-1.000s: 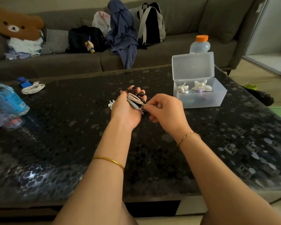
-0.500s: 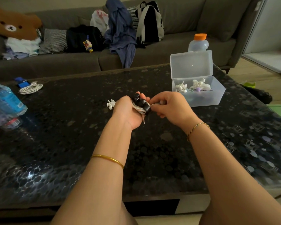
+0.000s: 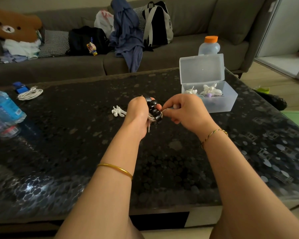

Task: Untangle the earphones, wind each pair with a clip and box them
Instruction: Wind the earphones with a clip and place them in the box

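My left hand [image 3: 137,114] grips a coil of white earphone cable [image 3: 152,118] with a black clip [image 3: 153,109] folded around it; the metal plug hangs out below the fist. Touching it from the right, my right hand [image 3: 185,112] pinches the loose end of the cable next to the clip. A white clip [image 3: 118,111] lies on the table just left of my left hand. The clear plastic box [image 3: 230,100] stands open at the right, with white wound earphones [image 3: 210,90] inside.
The dark patterned table [image 3: 76,152] carries a coiled white charging cable [image 3: 30,94] and a blue item at far left, plus water bottles [image 3: 3,107] at the left edge. An orange-capped bottle [image 3: 209,45] stands behind the box. A cluttered sofa lies beyond.
The coil in my left hand was loose and exposed; the black clip is now wrapped around it. My right hand still holds the cable end close beside it.
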Action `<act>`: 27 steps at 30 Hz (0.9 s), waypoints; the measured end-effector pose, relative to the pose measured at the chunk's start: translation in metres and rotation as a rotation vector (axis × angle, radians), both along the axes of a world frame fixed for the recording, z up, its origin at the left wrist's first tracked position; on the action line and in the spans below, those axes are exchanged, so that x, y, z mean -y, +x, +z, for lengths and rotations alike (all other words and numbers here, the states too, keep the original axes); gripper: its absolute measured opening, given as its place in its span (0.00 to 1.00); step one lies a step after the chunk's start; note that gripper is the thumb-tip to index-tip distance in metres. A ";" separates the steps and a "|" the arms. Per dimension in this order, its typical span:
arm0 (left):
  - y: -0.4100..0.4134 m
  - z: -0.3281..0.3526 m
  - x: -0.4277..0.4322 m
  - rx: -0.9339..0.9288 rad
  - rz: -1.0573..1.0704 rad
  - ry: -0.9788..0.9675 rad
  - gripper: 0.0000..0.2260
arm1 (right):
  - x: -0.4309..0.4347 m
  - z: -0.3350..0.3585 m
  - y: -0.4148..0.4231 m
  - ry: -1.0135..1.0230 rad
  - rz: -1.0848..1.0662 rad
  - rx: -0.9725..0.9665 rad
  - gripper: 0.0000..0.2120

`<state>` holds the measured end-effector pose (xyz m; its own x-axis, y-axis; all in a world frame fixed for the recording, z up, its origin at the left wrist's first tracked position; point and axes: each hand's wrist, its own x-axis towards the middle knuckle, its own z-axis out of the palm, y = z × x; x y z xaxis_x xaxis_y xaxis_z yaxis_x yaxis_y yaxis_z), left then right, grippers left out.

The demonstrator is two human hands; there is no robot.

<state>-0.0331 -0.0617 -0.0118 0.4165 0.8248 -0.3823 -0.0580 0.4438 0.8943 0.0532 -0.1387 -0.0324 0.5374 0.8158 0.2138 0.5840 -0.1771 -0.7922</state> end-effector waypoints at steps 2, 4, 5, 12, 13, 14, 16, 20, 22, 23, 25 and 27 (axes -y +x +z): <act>-0.002 -0.001 -0.001 0.000 -0.010 -0.012 0.12 | 0.000 0.000 -0.001 0.022 -0.001 0.014 0.05; -0.004 -0.003 -0.002 -0.019 -0.020 -0.019 0.12 | 0.000 -0.001 -0.003 0.023 0.040 -0.083 0.07; -0.004 -0.004 -0.003 -0.036 -0.025 -0.010 0.12 | 0.000 -0.001 -0.003 0.028 0.073 -0.176 0.07; 0.003 -0.016 -0.012 -0.240 -0.040 0.195 0.21 | -0.002 -0.001 -0.008 0.174 0.099 -0.389 0.06; 0.003 -0.017 -0.012 -0.233 -0.039 0.178 0.21 | -0.001 -0.001 -0.008 0.183 0.109 -0.420 0.05; 0.003 -0.016 -0.012 -0.219 -0.040 0.153 0.20 | -0.001 -0.001 -0.009 0.197 0.114 -0.445 0.04; 0.002 -0.015 -0.010 -0.200 -0.049 0.123 0.19 | 0.000 0.000 -0.010 0.229 0.124 -0.480 0.04; 0.002 -0.012 -0.009 -0.195 0.014 0.129 0.17 | 0.001 0.000 -0.011 0.249 0.173 -0.526 0.09; 0.002 -0.012 -0.010 -0.201 0.031 0.147 0.12 | 0.001 -0.001 -0.012 0.240 0.156 -0.449 0.10; 0.002 -0.013 -0.010 -0.196 0.031 0.165 0.09 | 0.000 -0.002 -0.013 0.247 0.136 -0.426 0.09; 0.001 -0.013 -0.008 -0.201 0.011 0.237 0.06 | -0.001 -0.002 -0.014 0.266 0.095 -0.421 0.06; 0.000 -0.015 -0.006 -0.218 -0.023 0.317 0.06 | -0.002 -0.002 -0.014 0.270 0.074 -0.421 0.04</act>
